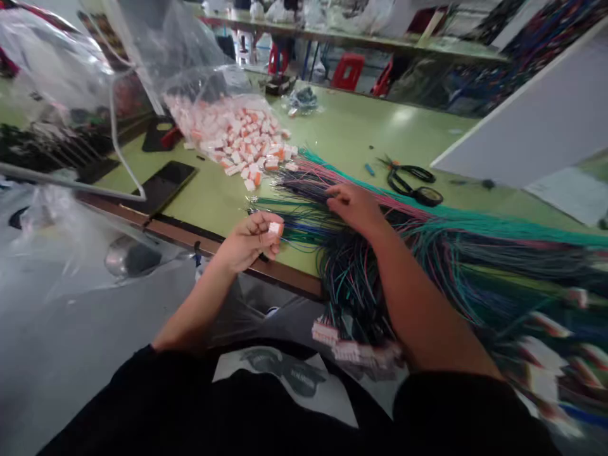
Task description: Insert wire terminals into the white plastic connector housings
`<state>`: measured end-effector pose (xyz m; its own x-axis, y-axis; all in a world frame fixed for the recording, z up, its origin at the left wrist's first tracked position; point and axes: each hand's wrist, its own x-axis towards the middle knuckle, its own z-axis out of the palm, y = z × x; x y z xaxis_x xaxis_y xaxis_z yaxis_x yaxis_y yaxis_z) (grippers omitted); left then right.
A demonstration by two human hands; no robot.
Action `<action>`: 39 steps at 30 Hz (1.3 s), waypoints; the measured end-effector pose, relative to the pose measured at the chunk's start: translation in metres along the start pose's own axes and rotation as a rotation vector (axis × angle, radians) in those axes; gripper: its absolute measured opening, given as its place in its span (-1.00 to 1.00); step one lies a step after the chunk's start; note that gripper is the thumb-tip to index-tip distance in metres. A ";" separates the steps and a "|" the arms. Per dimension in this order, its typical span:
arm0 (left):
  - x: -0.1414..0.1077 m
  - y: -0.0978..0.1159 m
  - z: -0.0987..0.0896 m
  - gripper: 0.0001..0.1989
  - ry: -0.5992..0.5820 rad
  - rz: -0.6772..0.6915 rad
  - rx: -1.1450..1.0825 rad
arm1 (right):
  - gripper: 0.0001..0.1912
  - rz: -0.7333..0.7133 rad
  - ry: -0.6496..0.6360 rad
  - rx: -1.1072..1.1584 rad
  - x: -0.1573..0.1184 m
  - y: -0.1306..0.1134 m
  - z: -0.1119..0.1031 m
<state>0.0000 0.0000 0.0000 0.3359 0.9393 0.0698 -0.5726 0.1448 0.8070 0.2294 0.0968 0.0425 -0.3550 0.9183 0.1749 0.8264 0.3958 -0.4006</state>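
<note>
A small white connector housing [274,228] is pinched in the left hand [249,240] above the table edge [285,275]. The right hand [354,206] rests curled on the coloured wire bundle [427,247], fingertips picking among strands. One wire end should be singled out cleanly and the housing kept steady.

The left hand [249,240] pinches a small white connector [275,228] in its fingers. The right hand [354,206] rests on the wire bundle [427,253] lying across the green counter [342,130], near a bag of connectors [232,136].
</note>
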 end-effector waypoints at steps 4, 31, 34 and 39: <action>0.001 0.000 -0.001 -0.68 -0.034 0.029 0.000 | -0.76 -0.098 0.019 -0.131 -0.008 -0.026 0.003; 0.002 -0.001 -0.003 -0.65 -0.027 0.003 0.057 | -0.85 -0.192 -0.115 0.332 -0.048 -0.080 0.006; 0.002 0.000 -0.003 -0.65 -0.029 0.012 0.054 | -0.88 -0.180 -0.101 0.287 -0.048 -0.082 0.008; 0.002 -0.001 0.000 -0.65 -0.036 0.047 0.047 | -0.84 -0.196 -0.085 0.168 -0.047 -0.085 0.009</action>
<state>0.0009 0.0021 -0.0004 0.3363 0.9330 0.1286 -0.5526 0.0849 0.8291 0.1722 0.0202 0.0601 -0.5423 0.8184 0.1901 0.6567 0.5540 -0.5117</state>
